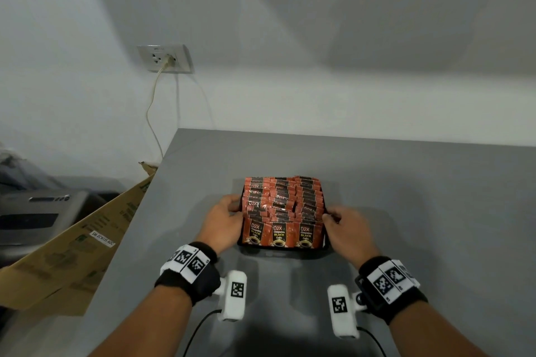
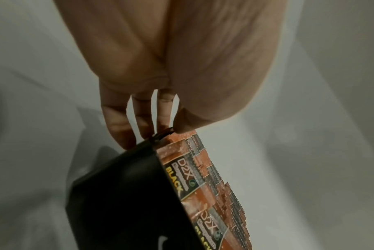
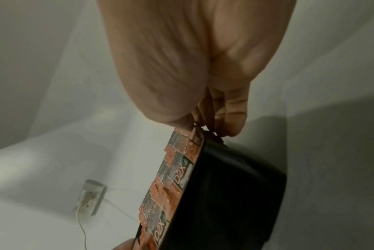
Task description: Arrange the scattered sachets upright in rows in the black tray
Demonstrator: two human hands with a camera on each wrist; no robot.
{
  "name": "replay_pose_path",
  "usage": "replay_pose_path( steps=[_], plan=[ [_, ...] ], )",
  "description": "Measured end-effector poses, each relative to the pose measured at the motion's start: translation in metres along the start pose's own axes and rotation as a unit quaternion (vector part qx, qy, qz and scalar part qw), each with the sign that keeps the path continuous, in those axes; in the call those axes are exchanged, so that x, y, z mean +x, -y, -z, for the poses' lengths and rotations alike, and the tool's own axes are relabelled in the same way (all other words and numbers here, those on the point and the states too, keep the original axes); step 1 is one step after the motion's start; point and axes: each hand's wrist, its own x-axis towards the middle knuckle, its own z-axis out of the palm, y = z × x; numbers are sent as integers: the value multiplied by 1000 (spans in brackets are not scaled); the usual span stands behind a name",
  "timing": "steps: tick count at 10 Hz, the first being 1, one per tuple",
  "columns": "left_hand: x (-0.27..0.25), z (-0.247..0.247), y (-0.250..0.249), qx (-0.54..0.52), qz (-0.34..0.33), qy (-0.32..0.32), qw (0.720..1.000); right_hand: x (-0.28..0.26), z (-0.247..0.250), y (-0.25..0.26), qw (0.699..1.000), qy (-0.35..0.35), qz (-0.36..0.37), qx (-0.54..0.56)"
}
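Sachets [image 1: 282,206] stand upright in three rows inside a tray [image 1: 239,242] on a table [image 1: 406,211], one hand on either side; a wall socket [image 1: 164,58] behind, left.

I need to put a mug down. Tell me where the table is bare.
Bare grey table lies right of the black tray, behind it up to the wall, and left of it to the table edge. It is crowded at the tray: sachets fill it, left hand and right hand gripping its sides.

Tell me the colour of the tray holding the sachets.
Black tray, clearest in the left wrist view.
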Motion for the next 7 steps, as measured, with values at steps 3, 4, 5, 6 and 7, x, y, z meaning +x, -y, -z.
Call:
replay_pose_path(
  steps=[3, 4, 5, 6, 7],
  plan=[
    [4, -11, -13, -17, -15, 18, 1000, 10, 12, 0, 999, -31, -23, 13],
    [9, -14, -17, -16, -16, 14, 1000, 12, 16, 1, 999, -33, -30, 17],
    [9, -16, -17, -21, -18, 15, 1000, 14, 15, -1, 999, -30, -30, 10],
    [7, -16, -20, -38, -22, 19, 999, 14, 15, -1, 999, -25, -37, 19],
    [9, -17, -18, -64, -17, 6, 998, 12, 17, 1, 998, -34, -38, 31]
  ],
)
